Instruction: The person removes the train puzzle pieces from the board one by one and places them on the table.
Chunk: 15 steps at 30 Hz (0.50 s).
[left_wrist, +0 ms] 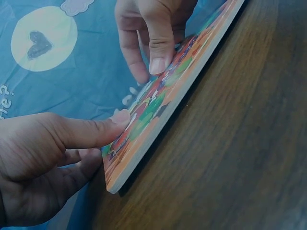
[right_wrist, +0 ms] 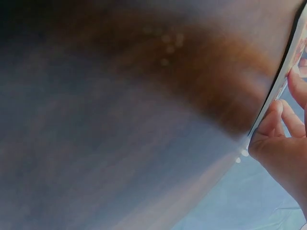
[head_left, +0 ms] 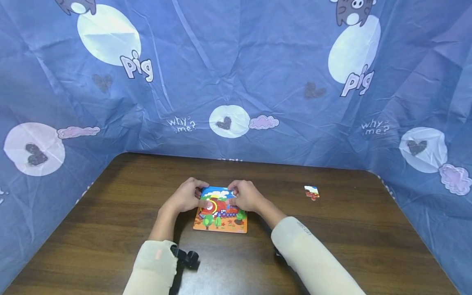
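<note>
We have a flat square puzzle board printed with a red train, white clouds, green trees and orange ground (head_left: 221, 214), sitting between both hands over the table. Left hand (head_left: 187, 196) grips its left side, thumb on the printed face, fingers behind the edge. Right hand (head_left: 248, 197) holds the upper right part, thumb on the face, fingers curled at the far edge. Both grips are narrow, board between thumb and fingers; we can't tell if it's fully flat or slightly raised.

Progress: we judge it mostly assembled, since the visible print runs on across the board. One small white, blue and red jigsaw piece (head_left: 312, 191) lies loose, well apart, right of the right-hand grip, so at least that looks left over. Fingers cover some of the upper print; we can't pin down a gap.

Below the grips: dark brown wood-grain table (head_left: 332, 237). Beyond them: blue pig-print cloth backdrop (head_left: 236, 86).
</note>
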Each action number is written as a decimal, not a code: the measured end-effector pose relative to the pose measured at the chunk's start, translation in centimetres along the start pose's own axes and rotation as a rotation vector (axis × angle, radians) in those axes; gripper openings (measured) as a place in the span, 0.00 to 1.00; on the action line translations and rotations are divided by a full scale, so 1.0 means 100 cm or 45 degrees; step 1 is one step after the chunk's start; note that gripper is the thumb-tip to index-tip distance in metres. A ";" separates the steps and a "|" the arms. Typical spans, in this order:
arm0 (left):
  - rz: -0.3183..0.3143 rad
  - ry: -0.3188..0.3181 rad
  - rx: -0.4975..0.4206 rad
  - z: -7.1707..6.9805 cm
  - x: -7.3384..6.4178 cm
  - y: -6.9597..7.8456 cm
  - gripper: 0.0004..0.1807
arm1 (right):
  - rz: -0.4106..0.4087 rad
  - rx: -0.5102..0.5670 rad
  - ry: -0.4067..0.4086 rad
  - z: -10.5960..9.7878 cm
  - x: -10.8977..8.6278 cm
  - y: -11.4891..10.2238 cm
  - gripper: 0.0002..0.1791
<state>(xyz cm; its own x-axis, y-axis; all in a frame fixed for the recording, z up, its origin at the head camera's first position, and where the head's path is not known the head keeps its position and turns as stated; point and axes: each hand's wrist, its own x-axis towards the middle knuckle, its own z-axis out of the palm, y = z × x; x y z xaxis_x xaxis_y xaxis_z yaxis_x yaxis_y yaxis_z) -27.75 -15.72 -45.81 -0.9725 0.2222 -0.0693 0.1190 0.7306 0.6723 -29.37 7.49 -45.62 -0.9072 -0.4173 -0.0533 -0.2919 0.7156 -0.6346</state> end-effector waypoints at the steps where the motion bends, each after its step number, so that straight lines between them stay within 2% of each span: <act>1: 0.010 0.002 0.000 0.000 0.000 0.000 0.30 | 0.004 0.004 -0.002 0.000 0.000 0.000 0.21; 8: 0.022 -0.020 0.006 0.000 -0.002 -0.001 0.20 | 0.012 0.006 0.012 0.001 0.000 0.000 0.20; 15: 0.037 -0.028 0.018 -0.002 -0.003 0.002 0.19 | 0.021 -0.002 0.015 -0.001 0.000 -0.004 0.22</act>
<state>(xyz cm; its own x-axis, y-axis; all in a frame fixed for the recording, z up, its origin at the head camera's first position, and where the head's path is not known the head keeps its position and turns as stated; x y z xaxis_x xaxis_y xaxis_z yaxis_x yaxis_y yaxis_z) -27.48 -15.77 -45.57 -0.9640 0.2576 -0.0661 0.1503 0.7327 0.6637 -29.26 7.27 -45.35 -0.9154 -0.3989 -0.0549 -0.2773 0.7234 -0.6323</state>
